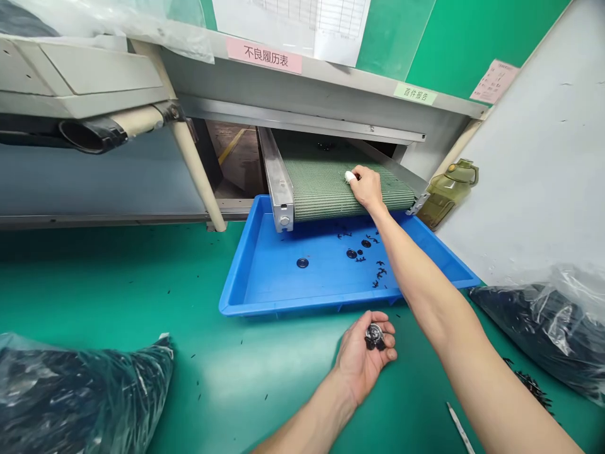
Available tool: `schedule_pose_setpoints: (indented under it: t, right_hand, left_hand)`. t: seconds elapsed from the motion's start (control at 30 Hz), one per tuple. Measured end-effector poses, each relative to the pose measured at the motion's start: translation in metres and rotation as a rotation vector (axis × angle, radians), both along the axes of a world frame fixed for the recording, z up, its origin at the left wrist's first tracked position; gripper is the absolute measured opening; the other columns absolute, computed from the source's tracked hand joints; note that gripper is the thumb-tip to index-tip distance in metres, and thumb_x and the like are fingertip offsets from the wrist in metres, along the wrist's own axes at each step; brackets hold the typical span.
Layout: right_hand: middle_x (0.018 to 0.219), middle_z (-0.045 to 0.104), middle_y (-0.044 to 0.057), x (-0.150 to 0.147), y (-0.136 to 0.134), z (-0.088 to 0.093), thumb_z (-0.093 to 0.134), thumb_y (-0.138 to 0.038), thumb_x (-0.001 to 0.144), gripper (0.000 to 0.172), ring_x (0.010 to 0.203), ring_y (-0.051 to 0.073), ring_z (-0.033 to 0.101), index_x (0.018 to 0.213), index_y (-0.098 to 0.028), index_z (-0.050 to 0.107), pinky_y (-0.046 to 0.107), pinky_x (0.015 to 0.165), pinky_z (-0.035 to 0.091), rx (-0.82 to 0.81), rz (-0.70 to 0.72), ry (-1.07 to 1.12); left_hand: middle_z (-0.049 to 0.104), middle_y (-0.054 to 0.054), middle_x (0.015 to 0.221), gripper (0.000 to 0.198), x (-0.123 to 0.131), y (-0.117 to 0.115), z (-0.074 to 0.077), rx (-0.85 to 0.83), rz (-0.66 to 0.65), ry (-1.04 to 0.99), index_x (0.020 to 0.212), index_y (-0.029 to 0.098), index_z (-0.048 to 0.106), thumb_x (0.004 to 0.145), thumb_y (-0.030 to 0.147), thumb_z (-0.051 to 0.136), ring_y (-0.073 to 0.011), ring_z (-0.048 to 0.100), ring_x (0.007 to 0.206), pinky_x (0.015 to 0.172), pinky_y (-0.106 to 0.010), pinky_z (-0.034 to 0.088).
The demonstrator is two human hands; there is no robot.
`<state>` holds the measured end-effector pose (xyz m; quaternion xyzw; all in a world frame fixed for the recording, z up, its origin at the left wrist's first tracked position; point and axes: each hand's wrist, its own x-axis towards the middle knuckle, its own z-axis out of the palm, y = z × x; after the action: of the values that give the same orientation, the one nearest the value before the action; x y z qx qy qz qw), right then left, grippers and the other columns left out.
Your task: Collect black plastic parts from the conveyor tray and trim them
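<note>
My left hand (366,356) is palm up over the green table, its fingers curled around small round black plastic parts (375,338). Above the green mesh conveyor belt (321,183), my right hand (367,186) has its fingers pinched together, with a white cover (350,177) on one fingertip. A dark bit shows at those fingers, but I cannot make out what it is. Farther back on the belt lies another dark part (325,146). Under the belt's end, a blue tray (265,302) holds black discs (302,263) and several thin branched black pieces (380,271).
Clear bags of black parts lie at left (85,391) and right (543,321). A white pen-like stick (459,429) and a pile of spiky black pieces (532,384) are at lower right. An olive bottle (448,189) stands by the wall. A black-ended pipe (94,135) juts out at left.
</note>
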<state>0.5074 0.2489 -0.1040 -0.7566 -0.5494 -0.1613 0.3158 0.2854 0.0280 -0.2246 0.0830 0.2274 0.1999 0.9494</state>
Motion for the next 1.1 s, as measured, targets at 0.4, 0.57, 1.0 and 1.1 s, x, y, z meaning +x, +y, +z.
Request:
schedule_pose_setpoints:
  t: [0.4,0.57,1.0,1.1]
  right_hand:
    - [0.097,0.063,0.007,0.006,-0.003,-0.006,0.050,-0.034,0.089,0.019,0.091,0.023,0.055,0.092,-0.020,0.064,0.038,0.087,0.043,0.042,0.137,-0.025]
    - [0.097,0.061,0.011,0.008,0.001,-0.008,0.049,-0.037,0.090,0.026,0.095,0.026,0.055,0.086,-0.017,0.065,0.043,0.089,0.043,0.055,0.082,-0.016]
    - [0.076,0.057,0.005,-0.006,-0.010,-0.017,0.028,-0.043,0.100,0.038,0.082,0.024,0.060,0.093,-0.020,0.058,0.041,0.081,0.043,0.223,-0.063,-0.044]
    - [0.071,0.054,0.004,-0.009,-0.010,-0.007,0.033,-0.040,0.097,0.032,0.079,0.024,0.060,0.087,-0.021,0.056,0.041,0.080,0.042,0.255,-0.069,0.022]
  left_hand:
    - [0.061,-0.007,0.073,0.025,0.000,0.000,-0.003,0.010,-0.001,-0.029,0.087,0.009,0.062,0.090,0.033,0.054,-0.0109,0.054,0.053,0.047,-0.022,0.040]
    - [0.062,-0.007,0.072,0.025,0.000,-0.001,-0.003,0.016,-0.007,-0.039,0.087,0.009,0.061,0.088,0.034,0.057,-0.0112,0.053,0.053,0.046,-0.022,0.040]
    - [0.061,-0.007,0.072,0.027,0.000,-0.001,-0.004,0.010,0.002,-0.046,0.088,0.009,0.061,0.091,0.034,0.053,-0.0110,0.054,0.052,0.046,-0.022,0.041]
    - [0.061,-0.007,0.072,0.026,0.001,-0.001,-0.004,0.006,0.003,-0.045,0.087,0.009,0.061,0.089,0.034,0.055,-0.0108,0.054,0.053,0.047,-0.022,0.042]
